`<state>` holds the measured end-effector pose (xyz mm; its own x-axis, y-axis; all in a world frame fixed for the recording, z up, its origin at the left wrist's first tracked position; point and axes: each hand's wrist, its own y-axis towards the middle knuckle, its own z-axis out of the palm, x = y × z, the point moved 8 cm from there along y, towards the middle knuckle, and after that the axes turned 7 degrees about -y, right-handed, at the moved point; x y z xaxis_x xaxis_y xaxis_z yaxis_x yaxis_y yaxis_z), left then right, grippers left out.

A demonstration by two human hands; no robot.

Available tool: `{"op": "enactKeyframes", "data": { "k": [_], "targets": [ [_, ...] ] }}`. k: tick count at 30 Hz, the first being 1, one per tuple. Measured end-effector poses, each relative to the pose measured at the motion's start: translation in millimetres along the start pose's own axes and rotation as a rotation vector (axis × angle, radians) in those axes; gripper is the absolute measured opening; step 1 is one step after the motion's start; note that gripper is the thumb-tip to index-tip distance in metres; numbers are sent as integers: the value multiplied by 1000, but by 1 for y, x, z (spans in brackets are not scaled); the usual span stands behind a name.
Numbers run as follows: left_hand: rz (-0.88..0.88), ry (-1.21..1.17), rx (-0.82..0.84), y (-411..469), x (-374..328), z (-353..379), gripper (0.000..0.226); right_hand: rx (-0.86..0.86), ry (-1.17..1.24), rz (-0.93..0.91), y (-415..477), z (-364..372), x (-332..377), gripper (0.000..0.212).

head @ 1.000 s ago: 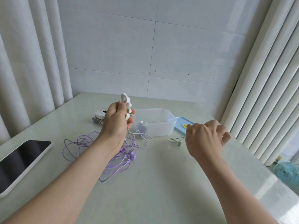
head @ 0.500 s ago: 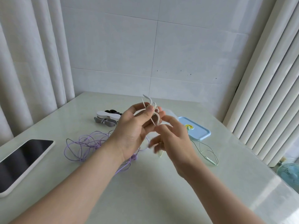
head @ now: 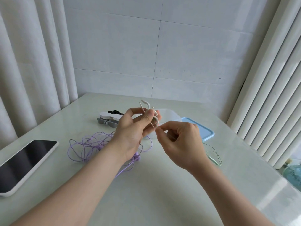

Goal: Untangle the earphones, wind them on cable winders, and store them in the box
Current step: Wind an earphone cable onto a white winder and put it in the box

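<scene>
My left hand [head: 133, 129] grips a white cable winder [head: 150, 111] and holds it up above the table. My right hand [head: 180, 141] pinches a thin pale green earphone cable just right of the winder. That pale green earphone [head: 213, 158] trails down onto the table at the right. A tangled purple earphone [head: 91, 144] lies on the table under my left wrist. The clear plastic box [head: 169, 114] stands behind my hands, mostly hidden, with its blue lid [head: 203, 131] beside it on the right.
Spare cable winders, white, grey and black [head: 109, 117], lie at the back left. A phone [head: 24, 160] with a dark screen rests near the table's left edge. Curtains hang on both sides, and a small fan [head: 293, 173] stands on the floor at the right.
My right hand came in from the right to the winder and now pinches the cable beside it. My left hand lifted and turned the winder. The view shifted slightly.
</scene>
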<state>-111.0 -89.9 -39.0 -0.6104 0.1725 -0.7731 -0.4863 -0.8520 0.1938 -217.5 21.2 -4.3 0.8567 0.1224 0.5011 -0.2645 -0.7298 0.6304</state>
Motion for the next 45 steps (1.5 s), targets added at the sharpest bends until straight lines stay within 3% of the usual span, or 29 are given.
{"op": "enactKeyframes", "data": {
  "k": [6, 14, 18, 21, 26, 31, 36, 41, 45],
  "targets": [
    [2, 460, 204, -4, -1, 7, 45, -132, 197, 163, 2, -14, -9, 26],
    [34, 684, 339, -6, 2, 21, 19, -368, -257, 24, 2, -35, -10, 23],
    [38, 886, 391, -9, 12, 20, 21, -391, -272, 22, 4, -36, -25, 17],
    [73, 835, 410, -10, 10, 25, 22, -313, -163, 109, 8, -33, -44, 18],
    [41, 485, 326, -10, 4, 26, 23, -62, -138, 242, 10, -9, -57, 33],
    [53, 427, 146, -5, -6, 12, 22, 89, -135, 140, 6, 11, -40, 42],
    [61, 403, -51, 5, -10, -11, 26, 239, -90, -17, -1, 23, -19, 28],
    [92, 548, -75, 5, -12, -16, 23, 141, 10, -66, -2, 11, 0, 23],
    [-21, 454, 78, 3, 1, -3, 42, 16, 93, 46, 3, -5, -6, 26]
  ]
}}
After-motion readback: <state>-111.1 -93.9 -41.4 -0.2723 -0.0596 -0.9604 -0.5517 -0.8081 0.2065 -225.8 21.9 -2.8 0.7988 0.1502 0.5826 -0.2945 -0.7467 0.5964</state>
